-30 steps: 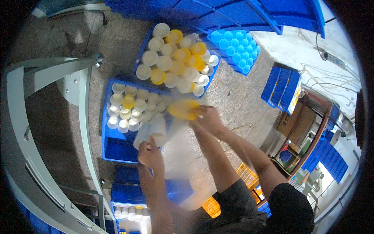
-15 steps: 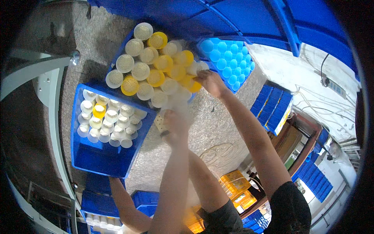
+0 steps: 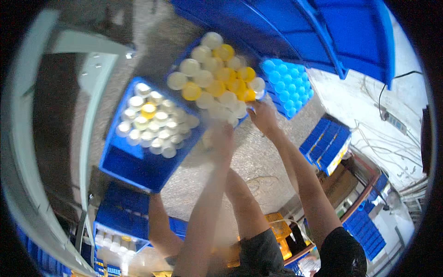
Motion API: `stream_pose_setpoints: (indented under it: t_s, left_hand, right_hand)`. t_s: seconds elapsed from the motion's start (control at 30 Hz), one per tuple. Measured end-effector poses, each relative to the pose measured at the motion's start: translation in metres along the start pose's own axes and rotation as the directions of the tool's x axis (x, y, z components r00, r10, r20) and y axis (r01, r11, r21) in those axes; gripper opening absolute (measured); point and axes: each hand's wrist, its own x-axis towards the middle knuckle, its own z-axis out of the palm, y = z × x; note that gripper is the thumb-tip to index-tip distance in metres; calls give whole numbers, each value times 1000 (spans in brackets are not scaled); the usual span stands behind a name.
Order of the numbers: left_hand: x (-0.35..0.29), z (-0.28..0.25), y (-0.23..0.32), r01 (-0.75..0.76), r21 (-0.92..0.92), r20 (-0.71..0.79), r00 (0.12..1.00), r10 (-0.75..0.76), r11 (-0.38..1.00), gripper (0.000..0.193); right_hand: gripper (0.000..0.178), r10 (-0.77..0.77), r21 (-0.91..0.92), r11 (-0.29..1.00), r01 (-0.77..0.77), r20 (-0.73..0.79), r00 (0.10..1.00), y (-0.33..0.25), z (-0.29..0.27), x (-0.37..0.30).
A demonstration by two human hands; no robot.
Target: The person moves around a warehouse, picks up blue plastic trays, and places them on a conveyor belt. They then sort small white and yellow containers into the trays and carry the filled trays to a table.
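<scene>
Before me a blue crate (image 3: 261,95) is filled with white and yellow cups, several holding a pale content. My right hand (image 3: 263,115) is at its right near corner, fingers bent together just below a yellow cup (image 3: 249,95); what they grip is hidden. A white cup (image 3: 256,85) sits beside that yellow one. My left hand (image 3: 222,135) is smeared by motion at the crate's near side, close to several white cups (image 3: 227,99); its fingers cannot be made out.
To the left, a second blue crate (image 3: 134,168) holds white cups and one yellow cup. Light blue cups (image 3: 288,85) stand in a crate at the right back. A large blue bin wall (image 3: 295,27) arches behind. Stacked blue crates (image 3: 325,141) stand at right, a pale metal frame (image 3: 87,115) at left.
The view has shifted, so the crates sit farther right in it. My right hand has moved down along the crate's corner. My left hand is blurred in both frames, still at the near side.
</scene>
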Motion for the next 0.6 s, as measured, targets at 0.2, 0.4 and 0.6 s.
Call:
stream_pose_setpoints:
  t_s: [0.2, 0.4, 0.6]
  left_hand:
    - [-47, -334, 106, -176, -4, -418, 895, 159, 984, 28]
    - [-36, -584, 150, -197, 373, -893, 186, 409, 906, 34]
    - [0, -638, 186, -207, 457, -709, 502, 495, 865, 18]
  right_hand:
    - [21, -153, 458, 871, 178, -92, 984, -237, -104, -63]
    - [35, -567, 181, 495, 850, -674, 474, -481, -268, -73]
    - [28, -569, -338, 821, 461, -560, 602, -598, -313, -42]
